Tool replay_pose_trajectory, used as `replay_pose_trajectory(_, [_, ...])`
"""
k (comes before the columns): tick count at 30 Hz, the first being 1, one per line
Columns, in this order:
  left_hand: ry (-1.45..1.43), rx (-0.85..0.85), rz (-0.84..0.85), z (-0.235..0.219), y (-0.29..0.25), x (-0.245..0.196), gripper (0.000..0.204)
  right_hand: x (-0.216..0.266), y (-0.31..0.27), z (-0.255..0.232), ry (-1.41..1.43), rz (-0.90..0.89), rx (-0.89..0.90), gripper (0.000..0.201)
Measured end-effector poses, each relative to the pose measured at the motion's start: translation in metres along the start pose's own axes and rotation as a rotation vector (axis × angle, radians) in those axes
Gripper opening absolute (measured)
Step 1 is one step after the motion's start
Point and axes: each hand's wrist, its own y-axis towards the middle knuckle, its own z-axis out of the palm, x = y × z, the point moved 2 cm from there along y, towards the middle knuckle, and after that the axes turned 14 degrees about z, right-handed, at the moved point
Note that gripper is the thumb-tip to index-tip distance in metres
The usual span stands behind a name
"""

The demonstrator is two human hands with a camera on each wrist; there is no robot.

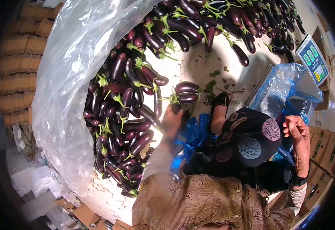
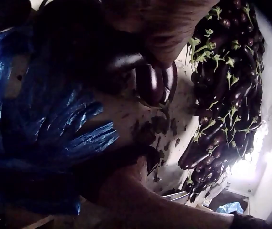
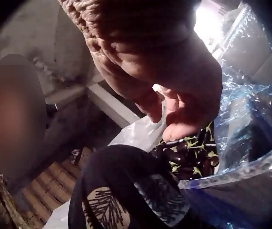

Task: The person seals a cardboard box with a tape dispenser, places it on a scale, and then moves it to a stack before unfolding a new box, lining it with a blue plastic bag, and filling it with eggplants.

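Observation:
My left hand [image 1: 171, 122], blurred in the head view, reaches down at the inner edge of a large heap of eggplants [image 1: 127, 99]. Its fingers grip a dark eggplant [image 1: 176, 108], mostly covered by the hand. Just beyond it, two glossy eggplants [image 1: 186, 87] lie side by side on the pale floor sheet. From the left wrist, the same hand [image 2: 160, 26] hangs over that pair [image 2: 150, 83]. My right hand [image 1: 298, 129] is raised beside the knee, its fingers loosely curled with nothing in them. In the right wrist view, the right hand [image 3: 160, 71] is above the patterned trouser leg [image 3: 121, 186].
A blue-lined container [image 1: 286, 82] stands to the right, beside a scale display [image 1: 313, 59]. Crumpled blue plastic [image 1: 194, 132] lies between the feet. Clear plastic sheeting [image 1: 66, 76] borders the heap on the left, with stacked cardboard [image 1: 23, 65] behind. Leaf scraps [image 1: 210, 86] litter the floor.

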Motion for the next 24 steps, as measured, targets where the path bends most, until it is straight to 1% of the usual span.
replay_pose_trajectory(2, [-0.033,0.018,0.020,0.001,0.004,-0.003,0.067,-0.009,-0.002,-0.009,-0.008,0.061,0.012,0.020])
replay_pose_trajectory(4, [0.027,0.078,0.001,-0.007,0.009,-0.024,0.067,-0.014,-0.005,-0.018,-0.013,0.086,-0.007,0.020])
replay_pose_trajectory(5, [-0.036,0.148,-0.035,-0.011,0.012,-0.030,0.067,-0.017,-0.006,-0.022,-0.013,0.096,-0.009,0.019])
replay_pose_trajectory(6, [-0.033,0.159,-0.030,-0.008,0.014,-0.031,0.067,-0.020,-0.009,-0.027,-0.013,0.107,-0.010,0.019])
replay_pose_trajectory(8, [0.181,-0.040,0.187,-0.005,0.022,-0.040,0.067,-0.023,-0.017,-0.035,0.003,0.134,-0.046,0.020])
replay_pose_trajectory(9, [0.158,-0.049,0.248,-0.008,0.034,-0.050,0.068,-0.028,-0.024,-0.040,0.013,0.185,-0.057,0.020])
replay_pose_trajectory(10, [0.141,-0.068,0.321,-0.011,0.043,-0.060,0.061,-0.034,-0.030,-0.044,0.021,0.237,-0.067,0.021])
replay_pose_trajectory(11, [0.110,-0.048,0.380,-0.006,0.059,-0.063,0.055,-0.040,-0.036,-0.045,0.041,0.259,-0.080,0.022])
replay_pose_trajectory(12, [0.079,-0.027,0.437,0.002,0.077,-0.065,0.050,-0.045,-0.042,-0.046,0.076,0.326,-0.070,0.023])
replay_pose_trajectory(13, [0.082,-0.041,0.464,0.011,0.096,-0.068,0.042,-0.051,-0.049,-0.045,0.063,0.333,-0.076,0.024])
replay_pose_trajectory(14, [0.044,-0.035,0.518,0.020,0.116,-0.069,0.038,-0.054,-0.055,-0.042,0.050,0.338,-0.083,0.025])
replay_pose_trajectory(15, [-0.132,-0.035,0.492,0.029,0.134,-0.077,0.036,-0.048,-0.063,-0.038,0.072,0.330,-0.139,0.028])
replay_pose_trajectory(16, [-0.308,-0.033,0.462,0.039,0.152,-0.085,0.035,-0.047,-0.070,-0.040,0.134,0.351,-0.147,0.029])
replay_pose_trajectory(18, [-0.583,0.039,0.357,0.066,0.203,-0.084,0.036,-0.040,-0.086,-0.046,0.228,0.410,-0.113,0.031])
replay_pose_trajectory(19, [-0.519,-0.010,0.348,0.069,0.217,-0.103,0.036,-0.043,-0.090,-0.049,0.221,0.425,-0.124,0.031])
replay_pose_trajectory(20, [-0.454,-0.058,0.338,0.068,0.230,-0.126,0.037,-0.043,-0.094,-0.050,0.258,0.478,-0.136,0.033])
replay_pose_trajectory(21, [-0.356,-0.068,0.333,0.068,0.249,-0.139,0.040,-0.045,-0.097,-0.050,0.242,0.478,-0.143,0.036])
replay_pose_trajectory(22, [-0.424,-0.130,0.265,0.079,0.271,-0.141,0.046,-0.048,-0.099,-0.049,0.225,0.479,-0.150,0.040])
replay_pose_trajectory(23, [-0.471,-0.107,0.222,0.080,0.287,-0.154,0.055,-0.050,-0.098,-0.049,0.247,0.519,-0.164,0.040])
replay_pose_trajectory(24, [-0.411,-0.191,0.226,0.084,0.302,-0.163,0.068,-0.047,-0.095,-0.046,0.250,0.543,-0.180,0.039])
